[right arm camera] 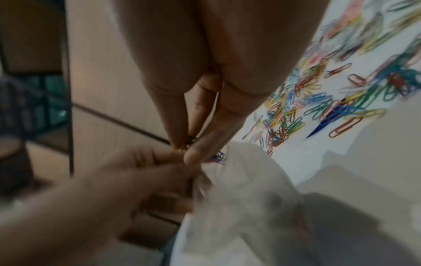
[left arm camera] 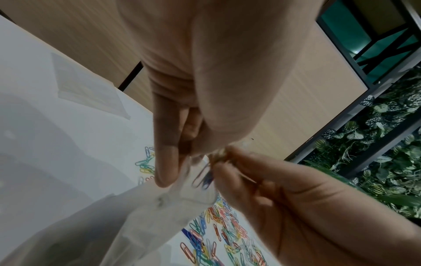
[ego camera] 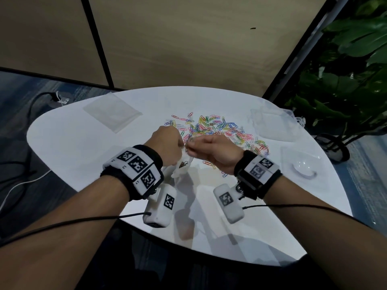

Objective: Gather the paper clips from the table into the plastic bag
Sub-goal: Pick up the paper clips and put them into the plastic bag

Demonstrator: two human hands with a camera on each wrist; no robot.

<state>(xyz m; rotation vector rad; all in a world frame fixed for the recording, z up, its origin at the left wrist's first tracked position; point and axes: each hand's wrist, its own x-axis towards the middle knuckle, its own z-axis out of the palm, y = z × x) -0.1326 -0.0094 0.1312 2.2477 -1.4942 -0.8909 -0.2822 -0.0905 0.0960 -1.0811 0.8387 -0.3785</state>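
Observation:
A heap of coloured paper clips (ego camera: 219,128) lies spread over the middle of the white round table (ego camera: 83,147). Just in front of it my left hand (ego camera: 179,143) pinches the rim of a small clear plastic bag (ego camera: 182,164), which hangs down above the table with a few clips inside. In the left wrist view the left hand (left arm camera: 182,162) holds the bag (left arm camera: 148,216) at its mouth. My right hand (ego camera: 189,146) pinches a few paper clips (left arm camera: 203,177) right at that mouth. In the right wrist view the right hand (right arm camera: 187,149) holds those clips (right arm camera: 218,156) over the bag (right arm camera: 239,198).
Flat clear bags (ego camera: 112,113) lie at the table's back left. Clear plastic boxes (ego camera: 274,124) and a clear lid (ego camera: 299,164) sit at the right. A leafy plant (ego camera: 345,70) stands beyond the right edge. Loose clips (ego camera: 209,164) lie under my right wrist.

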